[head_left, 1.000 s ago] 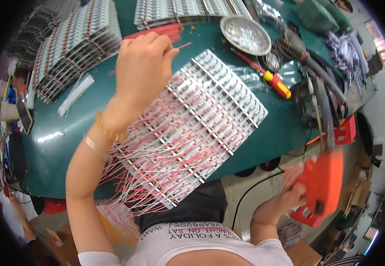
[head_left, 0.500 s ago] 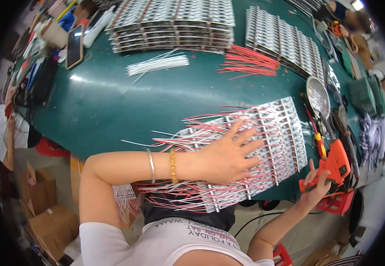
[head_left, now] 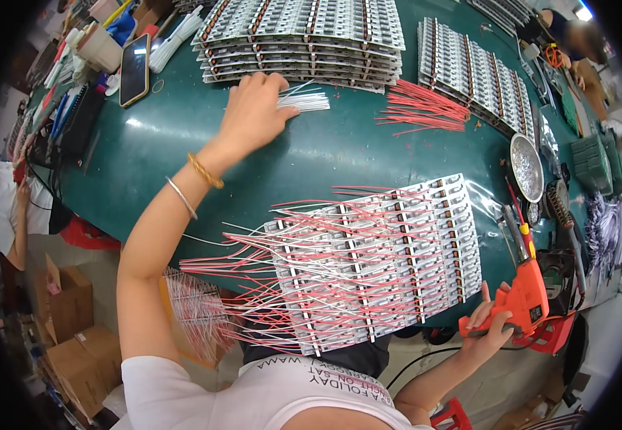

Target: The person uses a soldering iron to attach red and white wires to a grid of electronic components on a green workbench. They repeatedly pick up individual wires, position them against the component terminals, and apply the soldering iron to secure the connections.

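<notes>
Hands (head_left: 255,111)—two, one on orange tool (head_left: 525,295), one by white strands (head_left: 312,102)

Pass: glossy green tabletop (head_left: 354,152), between thin straight white wires (head_left: 309,102) and flat grey red-and-white-wired panel (head_left: 386,269) | Behind: tall grey panel stack (head_left: 300,32) | Right: round silver dish (head_left: 526,169)

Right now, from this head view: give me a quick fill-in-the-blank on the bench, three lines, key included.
1. The orange tool is in the ____ hand.
2. The left hand is at the loose ____ wires.
3. The phone lies to the ____ of the red wires.

Missing words: right; white; left
</notes>
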